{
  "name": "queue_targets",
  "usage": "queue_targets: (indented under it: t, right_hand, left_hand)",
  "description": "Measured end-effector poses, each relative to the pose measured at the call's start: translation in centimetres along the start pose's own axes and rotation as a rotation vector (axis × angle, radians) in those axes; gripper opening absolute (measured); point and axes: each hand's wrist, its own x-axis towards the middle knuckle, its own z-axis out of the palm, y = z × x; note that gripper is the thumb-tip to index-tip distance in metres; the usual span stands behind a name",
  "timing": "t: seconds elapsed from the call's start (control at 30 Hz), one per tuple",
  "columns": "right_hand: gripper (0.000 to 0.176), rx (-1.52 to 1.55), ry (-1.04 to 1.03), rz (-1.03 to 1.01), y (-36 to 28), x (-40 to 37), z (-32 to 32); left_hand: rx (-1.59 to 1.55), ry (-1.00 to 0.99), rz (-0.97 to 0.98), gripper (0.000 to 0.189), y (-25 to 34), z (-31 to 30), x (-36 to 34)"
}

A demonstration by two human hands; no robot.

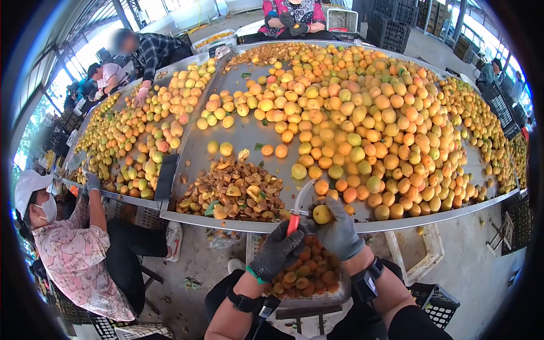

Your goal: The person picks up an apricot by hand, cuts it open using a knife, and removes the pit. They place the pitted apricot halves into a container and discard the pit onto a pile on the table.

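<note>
My left hand (277, 252), in a dark work glove with a green cuff edge, is closed around the red handle of a curved knife (293, 224). The knife's pale blade points up over the metal table (243, 133). Beside it, my gloved right hand (341, 235) grips a yellow-orange apricot (322, 214) at the table's front edge. Both hands are close together, nearly touching. A big heap of whole apricots (391, 130) spreads just beyond them. To the left lies a pile of brownish cut pieces and scraps (232, 190). Under my hands stands a crate holding apricots (306, 275), partly hidden.
At the left sits a co-worker (73, 249) in a white cap and mask. Another person (158, 54) reaches over the left section; someone (292, 22) sits across the table. A raised rim (266, 227) edges the table. Black crates (433, 300) stand on the floor.
</note>
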Motion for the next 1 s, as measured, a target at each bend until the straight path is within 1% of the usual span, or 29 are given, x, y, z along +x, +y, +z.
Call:
queue_targets:
  t: [0.07, 0.1, 0.17, 0.2, 0.27, 0.3, 0.37, 0.4, 0.47, 0.5, 0.57, 0.63, 0.7, 0.73, 0.77, 0.8, 0.87, 0.9, 0.97, 1.0]
  right_hand:
    - [0.021, -0.002, 0.104, -0.079, 0.5, 0.4, 0.2]
    - [0.021, -0.001, 0.106, -0.078, 0.6, 0.4, 0.3]
    - [0.019, 0.041, 0.024, -0.013, 0.6, 0.0, 1.0]
    - [0.019, 0.041, 0.024, -0.010, 0.5, -0.3, 1.5]
    - [0.019, 0.061, -0.025, -0.044, 0.2, -0.9, 2.6]
    - [0.019, 0.061, -0.026, -0.043, 0.4, -0.8, 2.3]
    - [0.017, 0.024, 0.003, -0.099, 1.0, -0.5, 1.1]
    - [0.017, 0.022, 0.003, -0.099, 1.5, -0.2, 0.4]
    - [0.013, -0.259, -0.087, -0.236, 1.9, 0.0, 0.0]
    - [0.013, -0.263, -0.080, -0.249, 1.4, -0.3, 0.5]
    - [0.012, -0.385, -0.023, -0.069, 0.5, -1.5, 2.1]
    - [0.014, -0.367, -0.038, -0.075, 0.0, -1.5, 2.2]
    - [0.016, -0.484, -0.093, -0.081, -0.1, -1.4, 1.9]
    - [0.016, -0.482, -0.088, -0.086, 0.0, -1.5, 2.1]
    - [0.016, -0.503, -0.084, -0.142, 0.2, -1.6, 2.4]
    - [0.017, -0.523, -0.082, -0.198, 0.3, -1.5, 2.6]
    - [0.018, -0.462, -0.068, -0.188, 0.4, -1.4, 2.6]
    - [0.019, -0.403, -0.054, -0.177, 0.3, -1.5, 2.6]
    - [0.017, -0.405, -0.028, -0.141, 0.2, -1.6, 2.5]
    - [0.017, -0.407, -0.006, -0.103, 0.1, -1.7, 2.4]
  left_hand:
    - [0.072, -0.063, 0.005, 0.025, -0.1, 0.2, 0.1]
    - [0.071, -0.062, 0.003, 0.025, -0.2, 0.4, 0.1]
    - [0.154, 0.015, 0.012, 0.020, -0.6, 0.9, 0.2]
    - [0.152, 0.018, 0.012, 0.020, -0.9, 0.8, 0.4]
    - [0.359, 0.030, 0.181, 0.020, -1.6, 0.3, 0.8]
    - [0.359, 0.031, 0.182, 0.020, -1.9, 0.2, 0.9]
    - [0.616, 0.071, 0.424, 0.020, -2.5, -0.1, 1.1]
    - [0.615, 0.072, 0.424, 0.020, -2.3, 0.1, 0.9]
    - [0.775, 0.166, 0.371, 0.018, -1.5, 0.5, 0.5]
    - [0.775, 0.151, 0.374, 0.018, -1.7, 0.3, 0.8]
    - [0.817, 0.130, 0.414, 0.017, -2.2, -0.2, 1.1]
    - [0.795, 0.106, 0.400, 0.017, -1.8, 0.0, 0.8]
    - [0.773, 0.090, 0.385, 0.018, -1.7, 0.4, 0.8]
    - [0.706, 0.121, 0.345, 0.020, -1.8, 0.5, 0.8]
    - [0.638, 0.155, 0.305, 0.022, -1.9, 0.6, 0.8]
    - [0.639, 0.154, 0.306, 0.022, -1.9, 0.5, 0.9]
    - [0.708, 0.173, 0.291, 0.037, -2.1, 0.3, 0.9]
    - [0.709, 0.171, 0.289, 0.037, -2.1, 0.4, 0.8]
    - [0.820, 0.185, 0.450, 0.036, -1.8, 0.9, 0.6]
    - [0.820, 0.186, 0.449, 0.036, -1.7, 1.2, 0.5]
